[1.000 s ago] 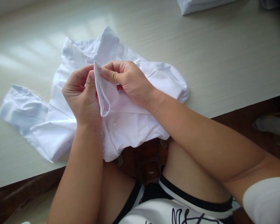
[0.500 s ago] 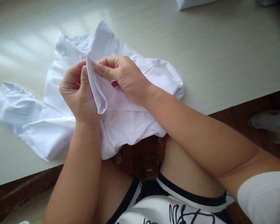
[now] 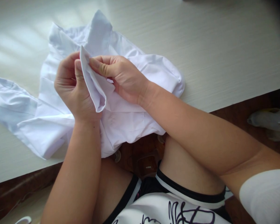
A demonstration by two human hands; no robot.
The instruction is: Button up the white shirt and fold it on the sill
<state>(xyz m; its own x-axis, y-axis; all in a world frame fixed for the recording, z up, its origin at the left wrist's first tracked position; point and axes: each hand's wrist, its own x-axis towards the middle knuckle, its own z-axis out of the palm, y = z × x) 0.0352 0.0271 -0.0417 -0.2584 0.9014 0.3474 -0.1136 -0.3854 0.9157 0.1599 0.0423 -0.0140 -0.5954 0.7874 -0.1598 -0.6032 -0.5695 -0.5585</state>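
A white shirt lies crumpled on the table, its collar pointing away from me and one sleeve spread to the left. Both hands hold a folded white edge of it, which looks like a cuff, raised above the rest. My left hand is closed with thumb and fingers at the left side of this edge. From the right, my right hand pinches the same edge near its upper end. The fingertips of both hands are partly hidden by the cloth.
The pale wood-grain table runs across the view, with its near edge sloping up to the right. Some of the shirt hangs over that edge above my lap. A clear plastic bag is below the table at right.
The hands and shirt sit slightly higher and further left in view. The right fingers have shifted a little along the cuff, and a white object at the top has gone out of view.
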